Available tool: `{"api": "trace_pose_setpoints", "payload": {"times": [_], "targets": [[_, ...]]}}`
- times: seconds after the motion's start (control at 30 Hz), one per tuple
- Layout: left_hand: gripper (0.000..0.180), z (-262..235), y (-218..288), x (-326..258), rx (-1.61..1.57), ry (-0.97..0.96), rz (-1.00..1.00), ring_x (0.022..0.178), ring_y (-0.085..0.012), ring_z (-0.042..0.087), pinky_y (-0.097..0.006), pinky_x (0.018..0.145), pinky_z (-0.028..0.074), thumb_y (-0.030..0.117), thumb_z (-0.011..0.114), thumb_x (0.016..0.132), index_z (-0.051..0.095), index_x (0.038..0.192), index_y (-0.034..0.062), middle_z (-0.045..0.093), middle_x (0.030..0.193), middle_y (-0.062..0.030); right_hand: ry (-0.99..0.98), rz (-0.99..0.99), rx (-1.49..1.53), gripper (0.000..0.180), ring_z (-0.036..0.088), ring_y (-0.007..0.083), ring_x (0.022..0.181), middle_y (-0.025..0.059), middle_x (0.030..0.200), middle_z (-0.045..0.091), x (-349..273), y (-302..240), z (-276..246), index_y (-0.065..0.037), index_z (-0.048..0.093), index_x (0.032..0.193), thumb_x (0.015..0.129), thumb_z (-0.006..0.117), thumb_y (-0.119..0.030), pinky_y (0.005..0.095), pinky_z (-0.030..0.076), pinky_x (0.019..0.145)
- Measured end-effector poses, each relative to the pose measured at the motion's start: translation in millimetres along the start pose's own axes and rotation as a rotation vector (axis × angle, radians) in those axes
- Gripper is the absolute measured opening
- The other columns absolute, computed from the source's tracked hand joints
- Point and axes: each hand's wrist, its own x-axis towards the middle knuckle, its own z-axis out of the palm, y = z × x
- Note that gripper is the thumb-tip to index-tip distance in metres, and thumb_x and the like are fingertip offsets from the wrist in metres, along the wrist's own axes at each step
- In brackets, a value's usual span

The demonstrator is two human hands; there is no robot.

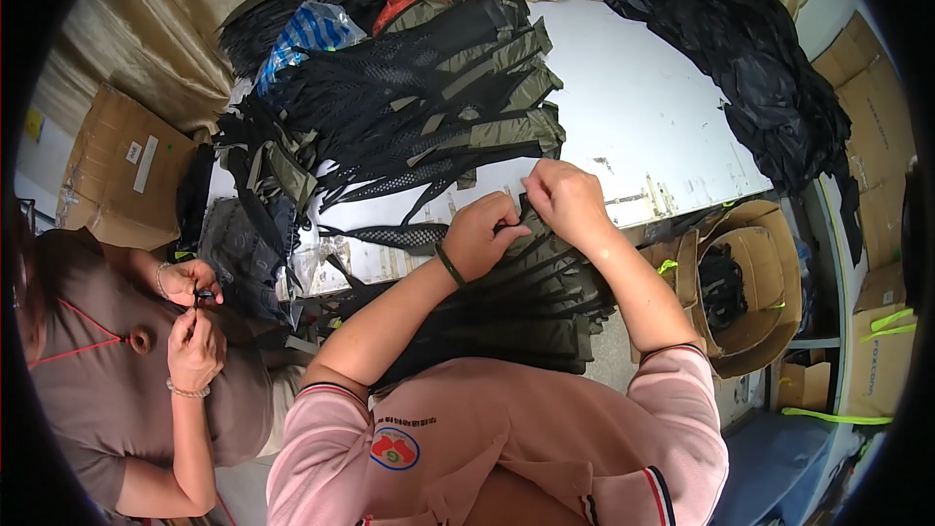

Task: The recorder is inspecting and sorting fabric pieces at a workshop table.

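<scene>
1. Two hands work on one stack: the left hand point(479, 232) and right hand point(568, 197) meet at the far edge of a pile of olive and black fabric pieces point(516, 307) that lies on the near edge of the white table point(643, 127), just in front of the person's pink top.
2. The left hand is curled with its fingers pinching the top piece's edge; the right hand is closed over the same edge just to its right, the two touching or nearly so (exactly what lies between the fingertips is hidden).
3. The likely slip: the pile overhangs the near table edge, so a hard tug on the top piece could drag lower pieces off toward the lap or floor.
4. Pinching more than one layer looks easy, since the pieces lie flush and dark on dark.
5. At the right, an open cardboard box point(745, 282) sits below the table edge; a piece sliding off that side could drop into it.
6. At the left, a co-worker's hands point(190, 312) handle something small (too small to tell), near loose black straps point(385, 234) that could snag.
7. Farther off, a fanned heap of mesh and olive pieces point(429, 88) leans toward the work; farthest right lies a mound of black fabric point(760, 68).
</scene>
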Motion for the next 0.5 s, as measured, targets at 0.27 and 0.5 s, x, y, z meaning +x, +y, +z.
{"api": "trace_pose_setpoints", "payload": {"times": [0.27, 0.5], "targets": [[0.024, 0, 8, -3, -0.043, -0.044, -0.094, 0.06, -0.0168, 0.044, -0.029, 0.057, 0.038, 0.011, 0.071, 0.079, 0.049, 0.077, 0.0022, 0.047, 0.066, -0.0059, 0.074, 0.606, 1.117, 0.022, 0.042, 0.0009, 0.056, -0.0072, 0.063, 0.049, -38, 7, 32, -0.007, 0.052, 0.072, 0.093, 0.057, -0.013, 0.0184, 0.03, 0.05], [0.011, -20, -7, 5, -0.633, -0.118, -0.313, 0.072, -0.0045, 0.052, -0.018, 0.065, 0.042, -0.001, 0.06, 0.086, 0.06, 0.096, 0.0017, 0.058, 0.083, 0.0025, -0.162, 0.612, 1.331, 0.012, 0.053, 0.0084, 0.078, 0.0, 0.085, 0.057, -42, -2, -5, -0.004, 0.061, 0.097, 0.094, 0.051, -0.011, 0.0221, 0.043, 0.072]]}}
